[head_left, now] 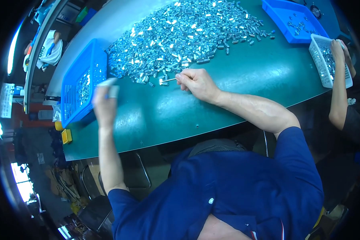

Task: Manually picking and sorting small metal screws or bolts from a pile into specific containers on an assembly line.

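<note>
A blue tray [279,20], with small shiny pieces [298,29] in it, sits toward the right of the green table [244,76]; a white basket [321,68] stands just beside it; a small yellow box [67,137] is at the left corner; farther off are a person in white [52,50] and a tube light [14,48].

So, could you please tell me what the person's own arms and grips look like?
Short navy-blue sleeves leave both forearms bare. The right grip is an ungloved human hand, with no watch or bracelet visible at its wrist. The left grip also appears ungloved, though it is blurred.
</note>
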Demonstrator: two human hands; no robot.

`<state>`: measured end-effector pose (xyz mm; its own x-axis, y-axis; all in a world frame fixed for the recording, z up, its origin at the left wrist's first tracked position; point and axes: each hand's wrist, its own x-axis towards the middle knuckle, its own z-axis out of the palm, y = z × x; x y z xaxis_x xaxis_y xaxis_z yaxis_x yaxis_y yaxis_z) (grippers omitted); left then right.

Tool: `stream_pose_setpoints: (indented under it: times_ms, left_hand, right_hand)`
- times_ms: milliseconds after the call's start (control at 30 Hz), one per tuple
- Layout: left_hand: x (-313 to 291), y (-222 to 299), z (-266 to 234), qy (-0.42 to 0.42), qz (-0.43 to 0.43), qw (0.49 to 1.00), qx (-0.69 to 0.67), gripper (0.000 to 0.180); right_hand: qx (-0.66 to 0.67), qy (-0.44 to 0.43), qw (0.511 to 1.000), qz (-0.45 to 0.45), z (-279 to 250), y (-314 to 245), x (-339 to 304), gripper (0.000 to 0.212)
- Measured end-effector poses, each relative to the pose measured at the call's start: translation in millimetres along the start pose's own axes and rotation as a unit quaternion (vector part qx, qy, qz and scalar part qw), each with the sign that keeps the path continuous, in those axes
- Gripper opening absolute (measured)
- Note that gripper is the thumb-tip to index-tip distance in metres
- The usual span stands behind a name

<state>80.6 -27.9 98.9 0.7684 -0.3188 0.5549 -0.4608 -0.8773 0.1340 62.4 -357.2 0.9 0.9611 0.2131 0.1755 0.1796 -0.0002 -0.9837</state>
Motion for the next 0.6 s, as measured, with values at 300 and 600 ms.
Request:
stream_pose_setpoints:
  times_ms: [300, 600]
  left_hand:
    - [-18, 52, 71, -0.120, 0.001, 0.992, -0.030, 0.023]
    - [-21, 99, 63, -0.122, -0.065, 0.968, -0.210, 0.018]
  right_hand:
    - [-0.025, -0.013, 1.000, 0.011, 3, -2, -1, 0.028]
    - [-0.060, -0.024, 0.998, -0.017, 2, -4, -2, 0.021]
